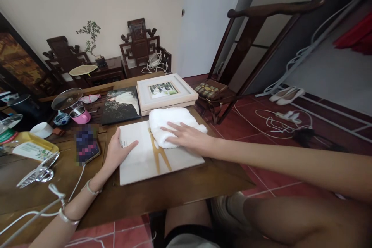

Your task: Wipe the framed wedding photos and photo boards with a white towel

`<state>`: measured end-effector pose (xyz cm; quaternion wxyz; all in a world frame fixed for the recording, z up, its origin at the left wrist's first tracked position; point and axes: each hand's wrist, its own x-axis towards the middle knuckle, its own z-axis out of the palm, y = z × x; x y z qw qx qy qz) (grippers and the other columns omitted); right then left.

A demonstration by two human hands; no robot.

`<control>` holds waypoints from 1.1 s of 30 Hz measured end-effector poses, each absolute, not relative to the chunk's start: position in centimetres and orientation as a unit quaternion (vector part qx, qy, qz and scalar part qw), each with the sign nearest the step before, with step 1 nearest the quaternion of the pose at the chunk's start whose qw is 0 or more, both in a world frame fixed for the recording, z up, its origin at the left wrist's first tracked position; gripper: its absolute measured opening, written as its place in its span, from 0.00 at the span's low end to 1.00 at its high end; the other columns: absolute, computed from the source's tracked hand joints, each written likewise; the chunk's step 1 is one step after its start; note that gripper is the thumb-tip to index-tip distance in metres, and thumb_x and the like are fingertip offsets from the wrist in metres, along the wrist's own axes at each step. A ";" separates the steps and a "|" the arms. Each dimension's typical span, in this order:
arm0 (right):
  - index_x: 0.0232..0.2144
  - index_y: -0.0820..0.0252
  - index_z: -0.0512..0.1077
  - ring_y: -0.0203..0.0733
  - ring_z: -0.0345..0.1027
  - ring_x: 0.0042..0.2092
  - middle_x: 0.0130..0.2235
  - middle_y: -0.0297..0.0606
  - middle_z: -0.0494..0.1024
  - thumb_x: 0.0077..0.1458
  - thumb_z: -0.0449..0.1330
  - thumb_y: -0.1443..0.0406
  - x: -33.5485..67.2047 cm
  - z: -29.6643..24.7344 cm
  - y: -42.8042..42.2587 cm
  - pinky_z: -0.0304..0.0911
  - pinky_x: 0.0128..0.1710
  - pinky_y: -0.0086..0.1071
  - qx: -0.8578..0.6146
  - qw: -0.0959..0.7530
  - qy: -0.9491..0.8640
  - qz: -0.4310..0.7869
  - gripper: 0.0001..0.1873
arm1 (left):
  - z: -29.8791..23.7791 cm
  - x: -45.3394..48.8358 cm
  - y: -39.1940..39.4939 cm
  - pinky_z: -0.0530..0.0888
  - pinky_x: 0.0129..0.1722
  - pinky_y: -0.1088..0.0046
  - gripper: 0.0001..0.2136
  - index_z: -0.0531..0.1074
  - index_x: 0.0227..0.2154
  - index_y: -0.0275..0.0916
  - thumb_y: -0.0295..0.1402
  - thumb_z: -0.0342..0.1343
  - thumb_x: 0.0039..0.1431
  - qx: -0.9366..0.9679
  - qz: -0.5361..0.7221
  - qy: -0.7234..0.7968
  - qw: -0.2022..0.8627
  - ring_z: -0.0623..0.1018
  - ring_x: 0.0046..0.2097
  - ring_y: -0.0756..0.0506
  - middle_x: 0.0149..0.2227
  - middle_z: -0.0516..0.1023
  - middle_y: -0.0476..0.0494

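A flat white album or board (136, 162) with a gold figure on its face lies near the table's front edge. My left hand (117, 149) holds its left edge, thumb over the top face and fingers along the side. On its upper right part rests a folded white towel (171, 118). My right hand (186, 136) lies flat on the towel with the fingers spread, pressing it against the white face. The towel covers the top of the gold figure. Behind are a white box frame (186, 91) with a photo and a dark photo panel (122, 104).
On the left stand a phone (87, 145) on a cable, a silver hair claw (40, 172), an oil bottle (35, 145), a pink cup (80, 115) and a black kettle (21, 110). A wooden chair (247, 42) holding a plaid bag (210, 89) stands beyond the table's right side.
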<state>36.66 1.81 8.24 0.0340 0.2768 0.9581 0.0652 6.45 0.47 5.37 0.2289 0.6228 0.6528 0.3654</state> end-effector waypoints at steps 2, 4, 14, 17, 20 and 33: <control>0.60 0.56 0.64 0.60 0.43 0.69 0.69 0.49 0.51 0.49 0.47 0.85 36.6 8.1 1.8 0.58 0.57 0.59 0.283 0.038 0.956 0.067 0.39 | 4.6 6.3 0.5 0.63 0.61 0.50 0.38 0.65 0.58 0.30 0.46 0.66 0.47 0.654 0.326 0.663 0.161 0.68 0.61 0.30 0.57 0.70 0.26; 0.60 0.56 0.64 0.59 0.44 0.68 0.69 0.48 0.52 0.50 0.47 0.85 36.5 8.0 1.8 0.59 0.57 0.57 0.290 0.038 0.954 0.071 0.38 | 4.0 6.2 0.3 0.63 0.60 0.49 0.36 0.64 0.59 0.30 0.48 0.62 0.51 0.686 0.294 0.652 0.132 0.67 0.61 0.31 0.57 0.69 0.27; 0.59 0.56 0.63 0.54 0.56 0.64 0.65 0.51 0.60 0.47 0.52 0.84 36.4 9.6 2.4 0.68 0.50 0.44 0.281 0.065 0.954 0.082 0.38 | 2.8 6.1 -0.3 0.57 0.62 0.43 0.23 0.66 0.58 0.37 0.44 0.47 0.66 0.783 0.212 0.583 0.045 0.50 0.69 0.29 0.70 0.49 0.28; 0.61 0.58 0.62 0.55 0.61 0.61 0.62 0.55 0.64 0.47 0.49 0.85 36.8 10.3 3.2 0.70 0.47 0.43 0.327 0.057 0.940 0.072 0.40 | 2.5 6.1 -0.3 0.55 0.64 0.44 0.27 0.58 0.64 0.38 0.47 0.44 0.68 0.816 0.160 0.553 0.059 0.47 0.71 0.32 0.70 0.48 0.30; 0.60 0.57 0.63 0.59 0.48 0.67 0.68 0.51 0.54 0.48 0.46 0.85 37.2 10.3 3.7 0.65 0.52 0.52 0.316 0.063 0.944 0.065 0.39 | 2.2 6.2 -0.2 0.53 0.65 0.47 0.31 0.52 0.67 0.34 0.48 0.41 0.68 0.827 0.123 0.544 0.063 0.46 0.71 0.34 0.70 0.49 0.29; 0.48 0.49 0.76 0.45 0.75 0.38 0.41 0.39 0.80 0.46 0.51 0.79 36.7 14.8 -1.9 0.65 0.33 0.33 0.268 0.208 0.910 -0.237 0.32 | 0.8 6.6 0.2 0.53 0.66 0.46 0.26 0.53 0.66 0.35 0.42 0.37 0.71 0.830 0.136 0.536 0.078 0.44 0.71 0.34 0.70 0.48 0.30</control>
